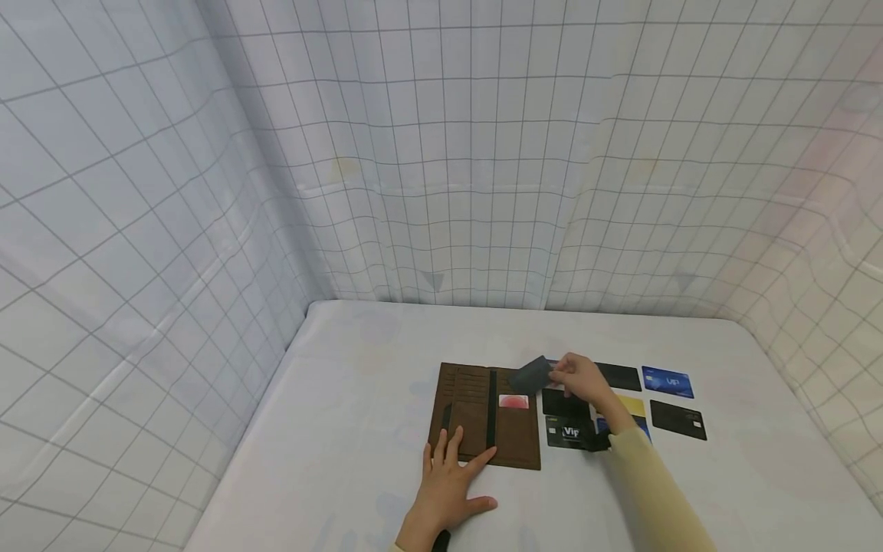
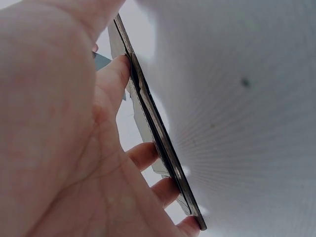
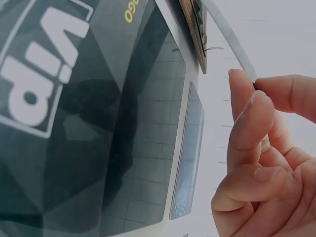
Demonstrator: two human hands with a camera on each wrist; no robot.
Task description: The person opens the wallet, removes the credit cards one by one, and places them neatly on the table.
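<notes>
A brown wallet [image 1: 517, 454] lies spread out on the white table, with slots on its left half and a pink-and-white card [image 1: 513, 402] on its right half. My left hand [image 1: 441, 484] rests on the wallet's front edge, fingers spread; the left wrist view shows the fingertips along that wallet edge [image 2: 170, 153]. Between thumb and fingertips, my right hand [image 1: 581, 376] pinches a dark grey card [image 1: 530, 376] by its right end. That card slants over the upper right part of the wallet. In the right wrist view the card [image 3: 231, 37] is seen nearly edge-on.
Right of the wallet, several cards lie in rows: a black Vip card [image 1: 567, 432], a blue card [image 1: 667, 382], a black card [image 1: 679, 420] and a yellow one [image 1: 631, 405]. My right forearm passes over some of them. White grid-patterned cloth [image 1: 441, 153] surrounds the table.
</notes>
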